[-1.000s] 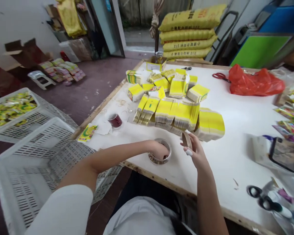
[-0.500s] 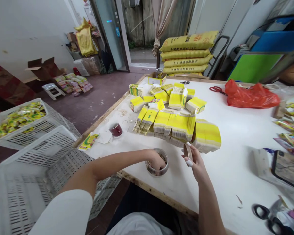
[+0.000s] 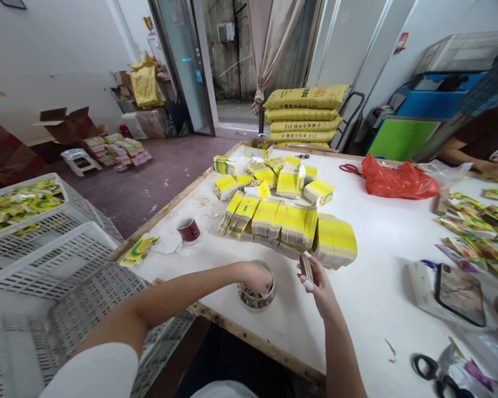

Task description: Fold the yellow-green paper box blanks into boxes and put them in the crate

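My left hand [image 3: 256,277] reaches down into a round, clear-sided bowl [image 3: 257,305] of small brown and pale bits. Its fingertips are hidden by the hand itself and the rim. To the right of the bowl, my right hand [image 3: 320,284] grips a thin, tan, layered stack [image 3: 305,267] by its edge, thumb on the near side. What the stack is made of is too small to tell. Just beyond both hands stand rows of yellow-and-white packets [image 3: 284,221], packed on edge, with a thicker bundle [image 3: 336,240] at their right end.
A dark red mug [image 3: 188,230] and a yellow packet [image 3: 139,250] lie left on the white table. White crates [image 3: 87,265] stand beside it. On the right are a red plastic bag [image 3: 398,179], a phone [image 3: 460,294], scissors [image 3: 425,367] and another person's hand [image 3: 492,168].
The view has tilted up and turned slightly right. My left hand has lifted a little in the bowl, uncovering more of the bits. My right hand still holds the tan stack.
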A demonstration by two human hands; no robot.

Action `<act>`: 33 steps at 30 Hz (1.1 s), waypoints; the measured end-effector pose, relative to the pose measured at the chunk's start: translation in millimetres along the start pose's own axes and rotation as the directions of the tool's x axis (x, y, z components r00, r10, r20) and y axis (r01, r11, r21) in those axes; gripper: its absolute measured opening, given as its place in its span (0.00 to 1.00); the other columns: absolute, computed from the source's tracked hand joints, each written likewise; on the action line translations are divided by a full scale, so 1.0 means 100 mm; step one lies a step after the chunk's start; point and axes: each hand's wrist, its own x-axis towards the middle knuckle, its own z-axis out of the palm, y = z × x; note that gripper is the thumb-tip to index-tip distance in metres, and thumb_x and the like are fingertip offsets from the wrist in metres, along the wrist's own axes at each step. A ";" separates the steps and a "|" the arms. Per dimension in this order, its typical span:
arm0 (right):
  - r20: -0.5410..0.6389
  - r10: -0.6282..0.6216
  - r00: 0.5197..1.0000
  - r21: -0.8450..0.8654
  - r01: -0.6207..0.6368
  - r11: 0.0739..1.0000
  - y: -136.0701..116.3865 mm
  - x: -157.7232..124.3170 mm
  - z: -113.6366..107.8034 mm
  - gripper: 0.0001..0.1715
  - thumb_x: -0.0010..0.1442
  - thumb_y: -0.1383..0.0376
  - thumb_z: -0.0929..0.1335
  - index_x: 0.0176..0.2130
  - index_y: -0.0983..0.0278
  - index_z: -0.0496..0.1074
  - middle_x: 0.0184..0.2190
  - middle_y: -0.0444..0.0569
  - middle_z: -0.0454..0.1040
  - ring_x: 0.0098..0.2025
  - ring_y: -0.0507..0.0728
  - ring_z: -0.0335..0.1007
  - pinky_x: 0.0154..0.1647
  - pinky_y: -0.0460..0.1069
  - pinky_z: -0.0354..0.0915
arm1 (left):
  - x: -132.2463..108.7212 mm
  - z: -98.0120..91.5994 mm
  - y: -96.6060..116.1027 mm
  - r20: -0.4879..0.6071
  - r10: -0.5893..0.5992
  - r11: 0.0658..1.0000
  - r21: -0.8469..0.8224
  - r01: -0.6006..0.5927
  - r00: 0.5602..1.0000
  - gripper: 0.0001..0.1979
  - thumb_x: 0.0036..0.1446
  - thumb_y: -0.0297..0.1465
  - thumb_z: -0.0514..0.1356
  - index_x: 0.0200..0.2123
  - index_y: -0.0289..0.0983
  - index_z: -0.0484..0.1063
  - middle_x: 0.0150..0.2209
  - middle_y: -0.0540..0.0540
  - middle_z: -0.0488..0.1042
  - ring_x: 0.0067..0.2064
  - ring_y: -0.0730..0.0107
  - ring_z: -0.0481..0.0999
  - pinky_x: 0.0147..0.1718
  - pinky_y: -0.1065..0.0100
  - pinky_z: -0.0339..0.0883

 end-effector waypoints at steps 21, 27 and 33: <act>0.004 -0.019 1.000 -0.024 0.019 1.000 0.06 0.00 -0.04 0.40 0.52 0.50 0.76 0.60 0.51 0.65 0.60 0.52 0.69 0.55 0.65 0.70 0.54 0.62 0.70 | -0.67 -0.29 0.05 -0.286 -0.107 0.791 -0.604 -0.093 0.952 0.15 0.60 0.25 0.51 0.43 0.33 0.77 0.27 0.48 0.73 0.25 0.73 0.67 0.25 0.73 0.60; 0.000 0.025 1.000 -0.016 -0.025 1.000 0.08 0.01 -0.02 0.39 0.50 0.51 0.77 0.58 0.51 0.66 0.59 0.50 0.69 0.54 0.64 0.72 0.54 0.61 0.70 | -0.84 -0.03 -0.11 -0.310 -0.311 -0.532 -0.727 -0.435 0.898 0.15 0.62 0.21 0.46 0.32 0.30 0.72 0.19 0.57 0.56 0.14 0.85 0.45 0.09 0.83 0.39; -0.011 0.056 0.998 -0.009 -0.056 0.998 0.07 0.00 0.00 0.39 0.49 0.51 0.77 0.58 0.51 0.67 0.59 0.50 0.69 0.55 0.65 0.70 0.54 0.61 0.71 | -0.84 0.12 -0.12 -0.181 -0.521 -0.778 -0.303 -0.551 0.834 0.20 0.71 0.29 0.44 0.36 0.27 0.74 0.25 0.44 0.74 0.23 0.79 0.74 0.18 0.83 0.67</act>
